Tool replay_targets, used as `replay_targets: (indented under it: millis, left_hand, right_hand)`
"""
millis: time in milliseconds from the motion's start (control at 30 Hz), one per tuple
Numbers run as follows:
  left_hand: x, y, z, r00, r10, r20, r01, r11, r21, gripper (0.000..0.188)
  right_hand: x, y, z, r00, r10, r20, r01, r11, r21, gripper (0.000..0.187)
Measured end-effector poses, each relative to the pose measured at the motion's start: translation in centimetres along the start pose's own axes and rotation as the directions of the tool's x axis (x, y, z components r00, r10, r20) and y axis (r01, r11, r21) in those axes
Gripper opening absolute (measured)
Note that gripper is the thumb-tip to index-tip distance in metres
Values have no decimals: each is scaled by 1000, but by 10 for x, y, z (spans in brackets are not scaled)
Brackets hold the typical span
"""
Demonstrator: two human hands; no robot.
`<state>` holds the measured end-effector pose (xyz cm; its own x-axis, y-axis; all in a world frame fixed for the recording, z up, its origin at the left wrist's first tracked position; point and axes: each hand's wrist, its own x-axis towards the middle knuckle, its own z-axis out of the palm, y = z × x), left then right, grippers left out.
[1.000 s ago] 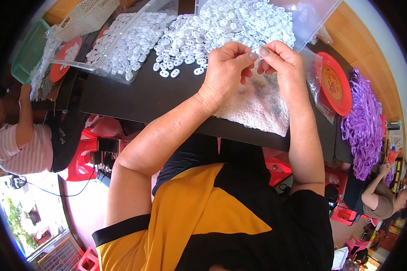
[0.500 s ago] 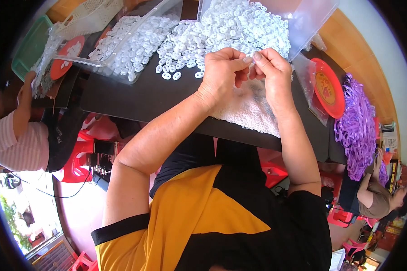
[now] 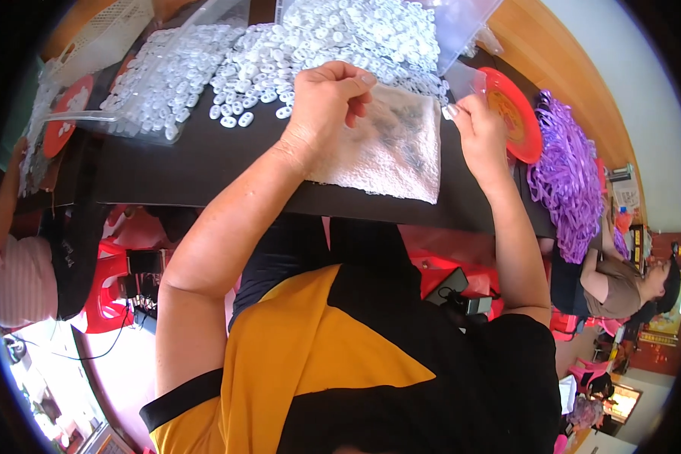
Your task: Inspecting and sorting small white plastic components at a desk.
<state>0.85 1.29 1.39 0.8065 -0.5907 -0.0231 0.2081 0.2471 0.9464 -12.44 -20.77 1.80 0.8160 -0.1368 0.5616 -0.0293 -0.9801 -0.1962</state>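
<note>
My left hand (image 3: 327,106) is over the left side of a pinkish-white cloth (image 3: 408,163), thumb pressed to curled fingers. Whatever those fingertips may hold is too small or hidden to tell. To the right of the cloth, my right hand (image 3: 481,136) pinches a small white plastic piece (image 3: 447,112) between thumb and finger. Beyond the hands lies a large heap of white oval plastic pieces with two holes (image 3: 356,34). A few of these pieces (image 3: 234,119) have spread onto the dark table (image 3: 181,163) at the heap's near edge.
A clear plastic bin (image 3: 140,125) lies among the pieces on the left. At right are a round red tray (image 3: 523,140) and a pile of purple ribbon straps (image 3: 571,181). One person (image 3: 613,284) sits at the far right; another person's striped shirt (image 3: 24,280) shows at left.
My hands were together over the heap's near edge; now they are apart, the right one moved out to the right with the white piece. More of the cloth shows. The whole view has shifted.
</note>
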Motion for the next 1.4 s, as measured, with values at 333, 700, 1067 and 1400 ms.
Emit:
replay_targets:
  millis: [333,700,1067,1400]
  left_hand:
    - [-4,-1,1,999,-27,18,25,996,83,12]
    - [-7,-1,0,999,-4,34,-1,990,138,13]
    - [-7,-5,4,995,95,43,-102,967,234,16]
    - [-10,-18,6,912,267,312,-372,859,351,16]
  right_hand:
    - [-33,4,0,971,-87,224,163,923,-348,16]
    - [-23,12,0,927,-85,365,201,935,-293,16]
    - [-22,4,0,920,-22,392,168,924,-344,9]
    - [-3,-15,-20,792,330,515,-594,613,521,22]
